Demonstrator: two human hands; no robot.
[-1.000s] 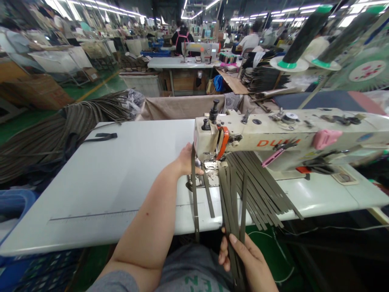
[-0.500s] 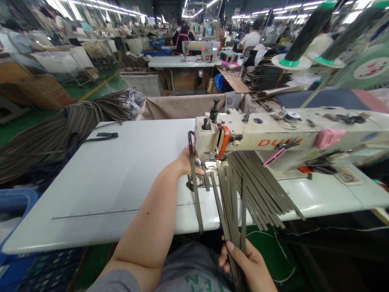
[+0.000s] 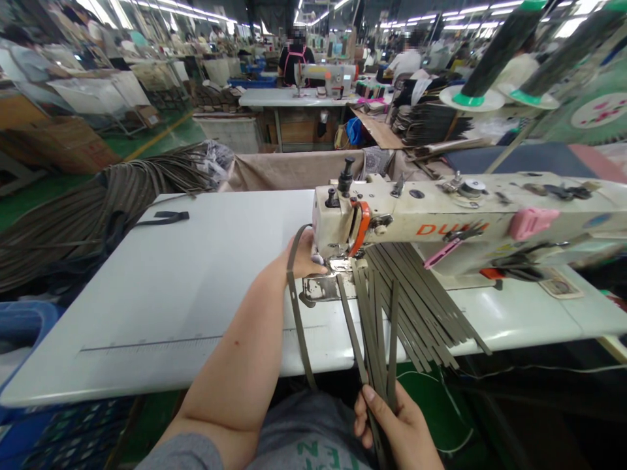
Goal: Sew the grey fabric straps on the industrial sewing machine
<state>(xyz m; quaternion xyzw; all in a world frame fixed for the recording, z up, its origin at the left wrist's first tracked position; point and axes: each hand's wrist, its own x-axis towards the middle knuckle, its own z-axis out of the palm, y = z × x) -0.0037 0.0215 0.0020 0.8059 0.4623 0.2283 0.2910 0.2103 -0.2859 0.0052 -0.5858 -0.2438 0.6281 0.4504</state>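
My left hand (image 3: 304, 256) is beside the needle end of the sewing machine (image 3: 382, 209), its fingers mostly hidden behind the machine head. The thumb points toward the metal needle plate (image 3: 323, 287). A narrow olive-grey strap (image 3: 296, 313) arches over this hand and hangs down past the table's front edge; whether the fingers grip it is hidden. Low in front of my body, my right hand (image 3: 399, 424) is closed around a bundle of similar straps (image 3: 372, 339), which run up to the presser foot area. More straps (image 3: 421, 307) lie fanned out under the machine arm.
The white sewing table (image 3: 196, 274) carries a printed ruler line and a dark strap piece (image 3: 169, 216) at its far left. A large heap of straps (image 3: 112, 202) lies beyond its left edge. Thread cones (image 3: 499, 55) stand at right. A blue bin (image 3: 29, 326) is at left.
The strap by my left hand has shifted left and now bows over the wrist. A short strap end near the thumb has gone from the needle plate. My right hand stays almost still.
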